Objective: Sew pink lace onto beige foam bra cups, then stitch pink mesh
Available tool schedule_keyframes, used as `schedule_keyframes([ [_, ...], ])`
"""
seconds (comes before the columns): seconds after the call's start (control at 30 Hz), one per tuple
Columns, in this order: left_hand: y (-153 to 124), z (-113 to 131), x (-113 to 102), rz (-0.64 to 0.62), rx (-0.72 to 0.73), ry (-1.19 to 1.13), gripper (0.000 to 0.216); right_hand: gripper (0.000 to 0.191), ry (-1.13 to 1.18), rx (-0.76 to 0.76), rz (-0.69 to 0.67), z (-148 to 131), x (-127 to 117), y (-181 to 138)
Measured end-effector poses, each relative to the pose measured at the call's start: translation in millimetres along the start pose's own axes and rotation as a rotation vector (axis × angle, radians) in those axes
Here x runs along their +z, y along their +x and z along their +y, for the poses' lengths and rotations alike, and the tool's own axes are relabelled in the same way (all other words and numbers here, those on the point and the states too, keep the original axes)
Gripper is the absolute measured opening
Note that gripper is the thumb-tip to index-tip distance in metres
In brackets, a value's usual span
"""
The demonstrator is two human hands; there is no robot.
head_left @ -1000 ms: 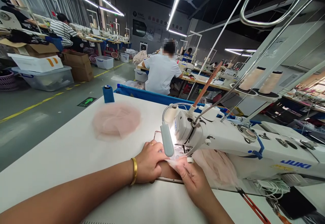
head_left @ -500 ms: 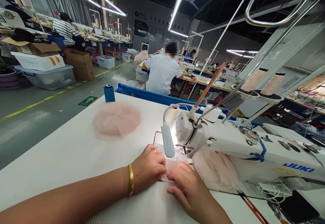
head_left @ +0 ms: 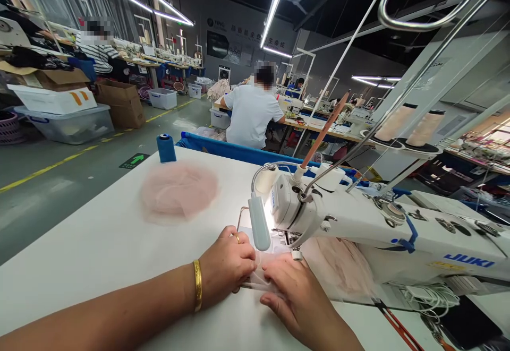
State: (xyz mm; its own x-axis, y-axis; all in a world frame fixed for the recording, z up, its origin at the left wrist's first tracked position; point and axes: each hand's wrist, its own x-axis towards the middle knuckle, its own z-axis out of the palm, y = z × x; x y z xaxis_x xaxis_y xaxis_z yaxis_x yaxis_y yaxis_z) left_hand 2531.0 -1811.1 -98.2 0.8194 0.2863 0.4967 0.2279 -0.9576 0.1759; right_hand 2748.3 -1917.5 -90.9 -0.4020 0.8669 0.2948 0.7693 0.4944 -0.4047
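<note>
At the front of the sewing machine [head_left: 338, 229], a piece of sheer pale pink fabric [head_left: 263, 275] lies under both hands. My left hand [head_left: 229, 260], with a gold bangle at the wrist, is closed on the fabric's left side with its fingers curled. My right hand [head_left: 297, 292] rests on the right side, fingers laid over the cloth and thumb held apart. Its fingertips are close to the presser foot area, which the grey lamp [head_left: 259, 223] and the machine head partly hide. More pink fabric [head_left: 338, 263] is bunched beneath the machine arm.
A round pile of sheer pink fabric [head_left: 179, 189] sits on the white table [head_left: 99, 266], with a blue thread cone [head_left: 166, 148] at the far edge. Right of the machine are a black phone [head_left: 466, 322] and a coiled white cable [head_left: 430, 298]. A person [head_left: 251, 112] sits ahead.
My left hand has shifted slightly left, away from the right hand, and more of the sheer fabric shows between them. The right hand's fingers lie flatter on it.
</note>
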Motion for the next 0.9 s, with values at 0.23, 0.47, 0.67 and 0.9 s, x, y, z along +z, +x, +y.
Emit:
schedule_keyframes([
  [0.23,5,-8,1,0.016,0.037,0.006,0.02,0.024,0.0,-0.016,0.025,-1,0,4],
  [0.47,2,-11,1,-0.031,0.078,0.023,0.023,0.03,-0.054,-0.07,0.084,6,10,1],
  [0.67,2,-18,9,0.031,0.086,0.066,0.021,0.031,-0.097,-0.059,0.093,8,12,3],
  [0.9,6,-21,6,0.045,0.075,0.135,0.024,0.029,-0.119,-0.013,0.057,9,13,7],
])
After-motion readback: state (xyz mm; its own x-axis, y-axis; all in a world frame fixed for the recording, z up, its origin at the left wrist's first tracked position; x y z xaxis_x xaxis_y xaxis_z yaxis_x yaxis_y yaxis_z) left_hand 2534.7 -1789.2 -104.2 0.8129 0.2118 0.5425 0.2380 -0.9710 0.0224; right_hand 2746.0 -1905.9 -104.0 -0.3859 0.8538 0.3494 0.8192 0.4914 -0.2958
